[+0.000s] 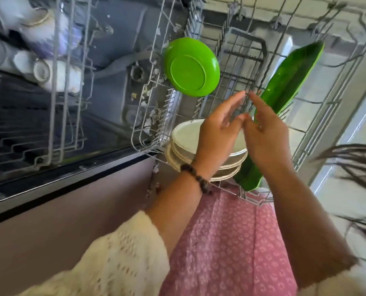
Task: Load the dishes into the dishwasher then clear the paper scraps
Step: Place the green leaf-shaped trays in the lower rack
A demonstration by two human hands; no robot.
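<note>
Head view:
Left hand (pixel 217 127): fingers straight and spread, holding nothing, over the cream plates (pixel 185 144).
Right hand (pixel 263 131): fingers relaxed, forefinger extended, empty, beside the left.
Lower rack (pixel 147 116): one round green plate (pixel 191 67), one long green dish (pixel 284 99), a stack of about four cream plates.
Paper scraps (pixel 154 116): several at the rack's left edge.
Upper rack (pixel 56 82): several white cups (pixel 53 73), blurred.

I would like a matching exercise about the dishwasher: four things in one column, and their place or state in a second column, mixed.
1. round green plate
2. long green tray
3. white plates
4. cups

a. lying in the upper rack
b. stacked under the hands
c. standing on edge, underside showing
d. leaning along the lower rack's right side

Pairs: 1-c, 2-d, 3-b, 4-a
</note>
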